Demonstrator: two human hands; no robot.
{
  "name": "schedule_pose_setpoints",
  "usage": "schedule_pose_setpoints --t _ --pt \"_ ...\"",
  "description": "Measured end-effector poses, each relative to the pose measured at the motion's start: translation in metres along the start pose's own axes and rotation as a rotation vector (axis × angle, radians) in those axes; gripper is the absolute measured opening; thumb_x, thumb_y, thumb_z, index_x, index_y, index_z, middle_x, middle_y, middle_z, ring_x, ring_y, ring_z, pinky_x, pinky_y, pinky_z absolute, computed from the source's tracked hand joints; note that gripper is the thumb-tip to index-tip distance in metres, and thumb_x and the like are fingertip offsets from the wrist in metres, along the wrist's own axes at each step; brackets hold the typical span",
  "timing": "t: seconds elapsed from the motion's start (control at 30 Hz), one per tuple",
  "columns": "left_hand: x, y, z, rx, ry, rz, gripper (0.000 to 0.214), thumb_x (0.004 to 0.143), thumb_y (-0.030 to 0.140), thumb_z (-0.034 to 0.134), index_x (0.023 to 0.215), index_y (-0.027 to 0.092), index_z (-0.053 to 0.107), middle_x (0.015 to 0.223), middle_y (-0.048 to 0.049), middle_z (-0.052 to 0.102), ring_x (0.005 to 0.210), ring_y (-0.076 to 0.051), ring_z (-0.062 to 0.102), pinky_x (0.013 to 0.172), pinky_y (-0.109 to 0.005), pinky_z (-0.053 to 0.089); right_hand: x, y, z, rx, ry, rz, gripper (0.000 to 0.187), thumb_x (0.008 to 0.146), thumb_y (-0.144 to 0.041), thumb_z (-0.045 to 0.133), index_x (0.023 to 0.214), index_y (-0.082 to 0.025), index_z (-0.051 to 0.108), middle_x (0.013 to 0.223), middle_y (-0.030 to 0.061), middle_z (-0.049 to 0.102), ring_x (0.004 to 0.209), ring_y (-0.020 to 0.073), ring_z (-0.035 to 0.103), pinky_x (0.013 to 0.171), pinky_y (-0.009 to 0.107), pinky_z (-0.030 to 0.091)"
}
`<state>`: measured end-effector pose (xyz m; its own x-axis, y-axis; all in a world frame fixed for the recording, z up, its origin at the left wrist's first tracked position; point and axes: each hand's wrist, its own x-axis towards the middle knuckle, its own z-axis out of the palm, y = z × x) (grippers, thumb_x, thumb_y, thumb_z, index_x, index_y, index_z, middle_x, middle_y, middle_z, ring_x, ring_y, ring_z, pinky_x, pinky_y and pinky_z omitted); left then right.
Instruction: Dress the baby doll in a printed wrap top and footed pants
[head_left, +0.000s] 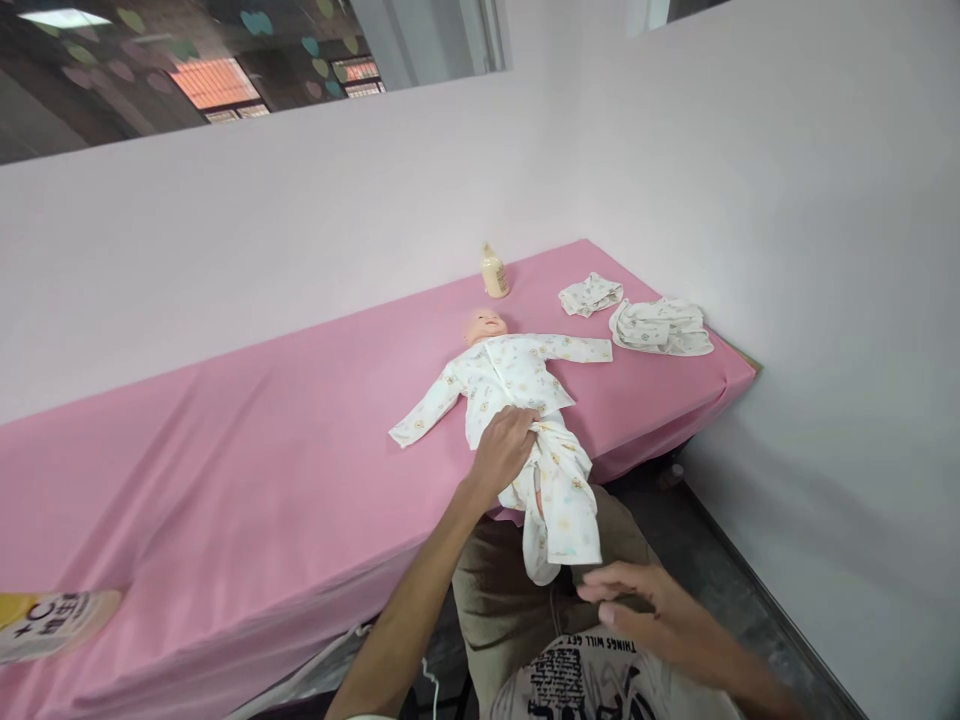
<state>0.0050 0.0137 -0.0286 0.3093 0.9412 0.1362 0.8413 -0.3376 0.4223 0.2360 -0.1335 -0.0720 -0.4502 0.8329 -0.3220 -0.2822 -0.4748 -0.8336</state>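
A baby doll (484, 326) lies on its back on the pink-covered table, its head toward the wall. It wears a white printed long-sleeved top (517, 368) with both sleeves spread out. Matching baby trousers (571, 500) cover its lower body, and their legs hang over the table's front edge. My left hand (506, 447) lies at the trousers' waist, its fingers curled on the cloth just below the top's hem. Below the trouser cuffs, over my lap, my right hand (637, 600) is open and holds nothing, its thumb apart from its fingers.
A cream pump bottle (493, 272) stands behind the doll's head. To the right lie a small folded printed cloth (591, 295) and a larger folded garment (661, 327). A printed package (56, 622) sits at the lower left. White walls border the table (262, 480) behind and right.
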Motion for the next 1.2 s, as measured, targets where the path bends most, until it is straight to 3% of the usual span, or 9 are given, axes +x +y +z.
schedule_pose_setpoints --t 0.07,0.17,0.23,0.3,0.5,0.7,0.83,1.0,1.2 --pt "0.000 -0.002 0.003 -0.022 0.007 -0.005 0.024 0.087 0.015 0.040 0.101 0.021 0.059 0.100 -0.0070 0.064 0.098 -0.024 0.053 0.090 -0.039 0.042 0.013 -0.013 -0.016 -0.377 0.046 -0.124 0.017 0.082 -0.034 0.066 0.082 -0.020 0.074 0.081 0.0041 0.072 0.081 0.0204 0.063 0.079 0.031 0.049" --pt "-0.002 -0.003 0.005 -0.081 0.019 -0.023 0.021 0.086 0.016 0.043 0.099 0.021 0.059 0.101 -0.0055 0.064 0.099 -0.023 0.054 0.090 -0.038 0.043 0.056 -0.033 -0.030 -0.608 0.241 -0.372 0.022 0.082 -0.033 0.064 0.100 -0.022 0.072 0.098 0.0039 0.070 0.092 0.0214 0.061 0.088 0.034 0.045" --pt "-0.003 -0.002 0.005 -0.106 0.027 -0.034 0.020 0.085 0.016 0.045 0.099 0.021 0.059 0.100 -0.0050 0.063 0.099 -0.022 0.054 0.091 -0.037 0.043 0.088 -0.041 -0.035 -0.674 0.194 -0.435 0.039 0.080 -0.030 0.064 0.119 -0.025 0.065 0.117 0.0038 0.066 0.101 0.0219 0.059 0.092 0.035 0.043" --pt "-0.005 -0.002 0.004 -0.120 0.026 -0.044 0.018 0.085 0.017 0.046 0.097 0.021 0.059 0.098 -0.0048 0.063 0.097 -0.022 0.054 0.088 -0.036 0.043 0.113 -0.047 -0.039 -0.756 0.076 -0.440 0.043 0.080 -0.028 0.063 0.123 -0.025 0.062 0.117 0.0037 0.065 0.096 0.0209 0.059 0.089 0.035 0.044" --pt "-0.013 -0.001 0.002 -0.163 0.001 -0.076 0.016 0.086 0.023 0.051 0.099 0.021 0.059 0.098 -0.0043 0.062 0.096 -0.022 0.054 0.090 -0.037 0.041 0.154 -0.072 -0.058 -0.970 -0.250 -0.366 0.016 0.079 -0.024 0.058 0.092 -0.020 0.067 0.079 -0.0006 0.064 0.070 0.0159 0.055 0.065 0.027 0.043" --pt "-0.026 -0.002 0.002 -0.180 -0.043 -0.091 0.020 0.088 0.034 0.054 0.103 0.022 0.060 0.098 -0.0038 0.062 0.095 -0.022 0.052 0.092 -0.038 0.040 0.182 -0.086 -0.062 -1.042 -0.143 -0.528 0.016 0.082 -0.026 0.056 0.089 -0.019 0.069 0.085 0.0024 0.069 0.074 0.0174 0.058 0.066 0.027 0.042" --pt "-0.040 -0.002 -0.001 -0.275 -0.060 -0.140 0.027 0.089 0.039 0.053 0.110 0.023 0.058 0.109 -0.0047 0.062 0.104 -0.023 0.052 0.096 -0.036 0.040 0.192 -0.071 -0.055 -1.034 -0.038 -0.584 0.020 0.081 -0.023 0.057 0.096 -0.019 0.070 0.095 0.0051 0.071 0.086 0.0207 0.061 0.077 0.031 0.043" --pt "-0.067 -0.009 0.001 -0.479 -0.071 -0.349 0.048 0.087 0.049 0.056 0.127 0.023 0.047 0.134 -0.0085 0.051 0.123 -0.024 0.046 0.103 -0.036 0.037 0.189 -0.056 -0.053 -1.025 0.101 -0.651 0.024 0.082 -0.021 0.055 0.102 -0.021 0.068 0.100 0.0061 0.069 0.095 0.0228 0.059 0.088 0.038 0.042" --pt "-0.084 -0.017 0.013 -0.479 -0.095 -0.411 0.043 0.085 0.042 0.059 0.122 0.023 0.048 0.128 -0.0081 0.053 0.122 -0.024 0.048 0.101 -0.037 0.039 0.113 -0.047 -0.030 -0.886 0.353 -0.696 0.012 0.087 -0.030 0.058 0.083 -0.024 0.067 0.078 0.0033 0.060 0.077 0.0206 0.053 0.078 0.034 0.040"
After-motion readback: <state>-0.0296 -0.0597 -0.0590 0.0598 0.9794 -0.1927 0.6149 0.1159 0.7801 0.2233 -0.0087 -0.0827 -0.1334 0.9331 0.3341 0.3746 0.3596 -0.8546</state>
